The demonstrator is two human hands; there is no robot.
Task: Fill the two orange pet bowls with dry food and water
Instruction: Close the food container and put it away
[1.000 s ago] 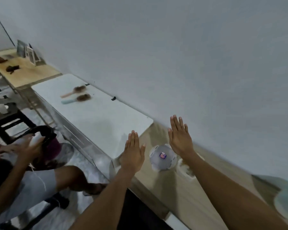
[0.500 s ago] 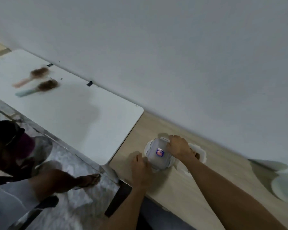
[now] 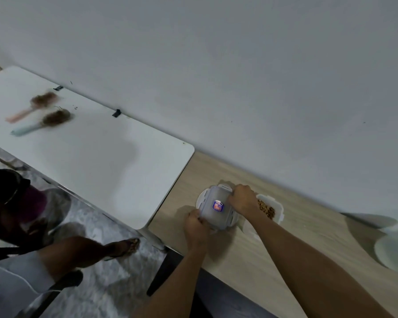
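A round translucent food container (image 3: pixel 216 206) with a clip-on lid and a small red-blue sticker stands on the wooden table (image 3: pixel 285 260). My left hand (image 3: pixel 197 226) grips its near edge and my right hand (image 3: pixel 242 199) grips its far right edge, fingers curled on the lid clips. Just right of it, partly hidden behind my right forearm, sits a white container of brown dry food (image 3: pixel 268 208). No orange bowl shows in this view.
A white table (image 3: pixel 90 157) adjoins on the left, carrying two hair brushes (image 3: pixel 39 115). A pale green basin (image 3: pixel 393 251) sits at the right edge. Another person (image 3: pixel 21 216) sits on the floor at the lower left. A grey wall runs behind.
My hands came down from raised and open above the table onto the round container and now grip its two sides. The view swung down and to the right.
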